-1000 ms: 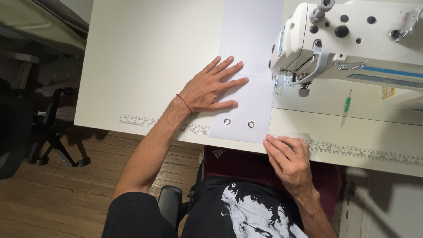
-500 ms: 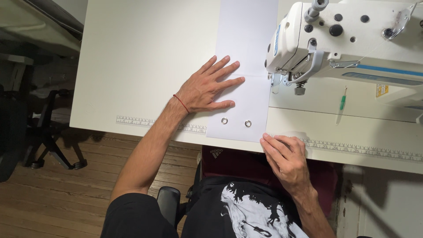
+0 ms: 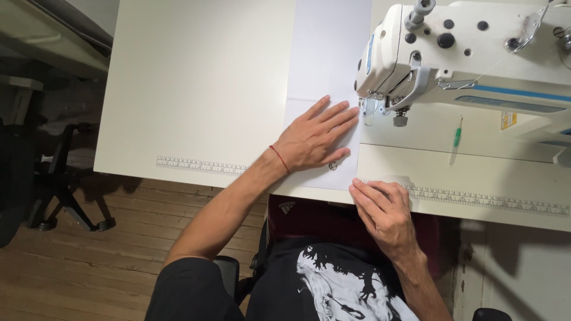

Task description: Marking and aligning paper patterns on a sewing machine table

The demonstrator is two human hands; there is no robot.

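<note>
At the lower middle of the frame the right hand [image 3: 385, 213] rests on the near edge of the white table [image 3: 196, 89], fingers loosely curled and holding nothing, just beside the near right corner of the pale fabric strip [image 3: 324, 65]. Just above it, at centre, the left hand [image 3: 315, 138] lies flat and open on that strip, fingers spread toward the needle, a metal eyelet [image 3: 333, 166] showing beside it. The strip runs to the top edge, left of the white sewing machine [image 3: 470, 47] at upper right.

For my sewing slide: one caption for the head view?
Left hand flat on white fabric beside the sewing machine; right hand at the table edge.
</note>
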